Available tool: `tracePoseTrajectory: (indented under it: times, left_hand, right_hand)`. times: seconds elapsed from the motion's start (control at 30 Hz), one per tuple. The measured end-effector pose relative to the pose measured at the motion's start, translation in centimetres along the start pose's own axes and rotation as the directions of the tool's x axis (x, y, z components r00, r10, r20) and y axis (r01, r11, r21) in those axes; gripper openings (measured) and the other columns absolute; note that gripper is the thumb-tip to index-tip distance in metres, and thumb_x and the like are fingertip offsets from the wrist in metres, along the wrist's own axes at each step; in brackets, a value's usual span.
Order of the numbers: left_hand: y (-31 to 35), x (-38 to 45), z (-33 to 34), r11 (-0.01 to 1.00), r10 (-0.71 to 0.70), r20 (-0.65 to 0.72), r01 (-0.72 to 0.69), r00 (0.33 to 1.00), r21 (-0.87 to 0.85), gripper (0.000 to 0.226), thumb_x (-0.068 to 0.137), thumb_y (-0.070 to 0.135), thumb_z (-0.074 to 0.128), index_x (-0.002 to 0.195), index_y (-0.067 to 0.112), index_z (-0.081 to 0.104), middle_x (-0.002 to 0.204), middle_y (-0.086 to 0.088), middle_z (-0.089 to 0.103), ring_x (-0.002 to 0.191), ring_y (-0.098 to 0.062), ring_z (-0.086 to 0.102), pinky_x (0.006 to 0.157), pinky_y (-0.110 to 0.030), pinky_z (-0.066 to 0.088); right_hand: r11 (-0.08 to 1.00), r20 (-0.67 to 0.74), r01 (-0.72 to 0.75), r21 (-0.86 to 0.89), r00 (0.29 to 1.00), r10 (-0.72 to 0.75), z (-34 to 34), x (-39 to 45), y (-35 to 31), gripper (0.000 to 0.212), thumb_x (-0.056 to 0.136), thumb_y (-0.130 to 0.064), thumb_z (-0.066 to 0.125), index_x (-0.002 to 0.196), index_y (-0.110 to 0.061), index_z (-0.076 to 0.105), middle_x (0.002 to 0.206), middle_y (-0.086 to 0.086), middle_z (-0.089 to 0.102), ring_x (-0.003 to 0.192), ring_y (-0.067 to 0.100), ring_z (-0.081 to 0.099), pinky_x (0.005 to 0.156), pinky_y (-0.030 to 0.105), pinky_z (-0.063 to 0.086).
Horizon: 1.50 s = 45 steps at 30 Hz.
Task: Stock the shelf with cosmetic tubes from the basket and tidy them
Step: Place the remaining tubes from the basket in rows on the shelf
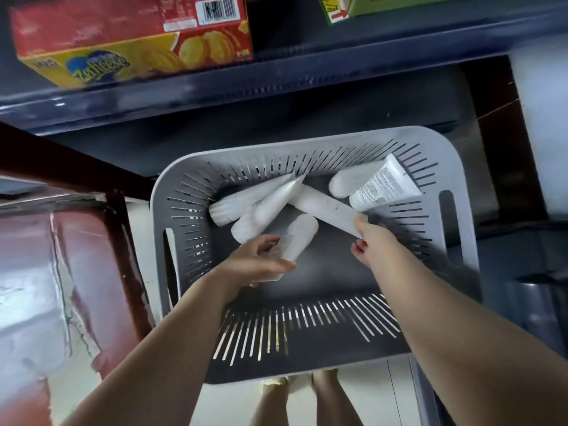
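A grey slotted basket [455, 241] sits below me with several white cosmetic tubes in its far half. My left hand [258, 261] grips one white tube [299, 236] near the basket's middle, cap end pointing away. My right hand [373, 239] pinches the flat end of a long white tube [322, 207] that lies diagonally across the floor of the basket. A printed tube [384, 186] leans in the far right corner. Two or three more tubes [264, 198] are piled at the far left. The dark shelf [276, 87] runs across above the basket.
A red and yellow snack box [129, 38] stands on the shelf at upper left, a green box [368, 4] at upper right. A dark red stand [76, 241] is on the left. My feet [307, 401] show below the basket on pale tiles.
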<state>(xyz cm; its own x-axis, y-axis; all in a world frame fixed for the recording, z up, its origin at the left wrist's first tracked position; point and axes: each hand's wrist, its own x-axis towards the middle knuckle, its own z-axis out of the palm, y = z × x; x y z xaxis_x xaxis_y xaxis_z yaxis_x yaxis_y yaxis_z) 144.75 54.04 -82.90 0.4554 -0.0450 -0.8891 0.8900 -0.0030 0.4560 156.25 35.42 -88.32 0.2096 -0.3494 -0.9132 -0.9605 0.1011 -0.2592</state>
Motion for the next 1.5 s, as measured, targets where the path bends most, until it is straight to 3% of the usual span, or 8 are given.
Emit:
tracePoseTrajectory:
  times: [0.17,0.33,0.5,0.87,1.07,1.2,1.37,1.5]
  left_hand:
    - [0.2,-1.9,-0.4,0.977,0.181,0.085,-0.169,0.98,-0.133,0.08,0.041,0.025,0.083,0.114,0.031,0.053,0.113,0.008,0.058,0.092,-0.009,0.057,0.067,-0.023,0.045]
    - [1.6,-0.9,1.2,0.958,0.266,-0.187,-0.238,0.946,0.159,0.043,0.064,0.018,0.082,0.103,0.027,0.066,0.09,0.002,0.063,0.079,-0.001,0.057,0.078,-0.016,0.046]
    - [3.6,0.5,4.3,0.811,0.484,-0.157,-0.373,0.861,0.45,0.028,0.078,0.029,0.072,0.104,0.023,0.065,0.108,0.007,0.062,0.097,-0.008,0.052,0.082,-0.024,0.042]
    - [4.6,-2.8,2.3,0.932,0.355,-0.427,-0.349,0.832,0.095,0.019,0.084,0.03,0.065,0.071,0.017,0.06,0.066,0.002,0.062,0.058,-0.003,0.056,0.058,-0.021,0.044]
    - [9.8,-11.1,1.2,0.917,0.333,-0.449,-0.396,0.829,-0.051,0.022,0.086,0.025,0.064,0.067,0.021,0.055,0.063,0.005,0.056,0.042,0.005,0.05,0.05,-0.015,0.043]
    - [14.6,-18.0,1.1,0.88,0.414,-0.433,-0.474,0.801,-0.035,0.026,0.085,0.03,0.066,0.073,0.008,0.057,0.07,-0.006,0.057,0.063,-0.013,0.054,0.061,-0.023,0.045]
    - [20.0,-28.1,1.9,0.786,0.56,-0.385,-0.617,0.734,-0.032,0.017,0.086,0.026,0.065,0.075,0.013,0.064,0.072,-0.002,0.06,0.065,-0.013,0.053,0.058,-0.022,0.045]
    - [24.4,-36.5,3.4,0.731,0.652,-0.274,-0.682,0.707,-0.021,0.01,0.086,0.028,0.063,0.079,0.022,0.067,0.078,0.007,0.069,0.069,-0.007,0.063,0.066,-0.024,0.052]
  right_hand:
    - [0.966,0.16,0.04,0.257,0.984,-0.083,-0.5,-2.8,0.5,0.033,0.093,-0.003,0.05,0.126,-0.003,0.049,0.117,0.017,0.057,0.086,0.027,0.06,0.083,0.037,0.049]
    - [0.946,0.05,0.224,0.233,0.969,-0.242,-0.8,-4.3,0.9,0.022,0.09,0.0,0.053,0.112,0.0,0.051,0.119,0.021,0.058,0.101,0.036,0.062,0.072,0.035,0.054]
    - [0.918,-0.082,0.371,0.139,0.928,-0.362,-1.4,-4.7,1.5,0.012,0.089,-0.002,0.054,0.097,-0.01,0.048,0.105,0.013,0.056,0.083,0.021,0.058,0.07,0.033,0.052]
    - [0.772,0.029,0.63,-0.083,0.776,-0.63,-4.3,-9.1,0.8,0.008,0.087,-0.008,0.058,0.091,-0.016,0.057,0.072,-0.008,0.057,0.073,0.016,0.055,0.085,0.045,0.052]
    - [0.716,0.148,0.68,-0.157,0.733,-0.664,-7.5,-17.9,-2.4,0.011,0.085,-0.018,0.061,0.096,-0.02,0.063,0.083,0.003,0.063,0.082,0.021,0.057,0.089,0.044,0.051]
    - [0.7,0.192,0.714,-0.024,0.691,-0.697,-10.7,-26.1,-5.1,0.008,0.088,-0.014,0.06,0.096,-0.013,0.062,0.076,-0.005,0.059,0.072,0.012,0.054,0.07,0.022,0.046]
    - [0.699,0.1,0.687,0.2,0.695,-0.712,-16.0,-36.0,-7.0,0.015,0.085,-0.013,0.064,0.073,-0.02,0.059,0.073,-0.004,0.059,0.071,0.012,0.056,0.07,0.023,0.044]
    - [0.66,0.092,0.642,0.39,0.686,-0.722,-20.6,-44.2,-8.3,0.01,0.085,-0.013,0.064,0.094,-0.01,0.064,0.087,0.003,0.066,0.083,0.018,0.06,0.073,0.028,0.046]
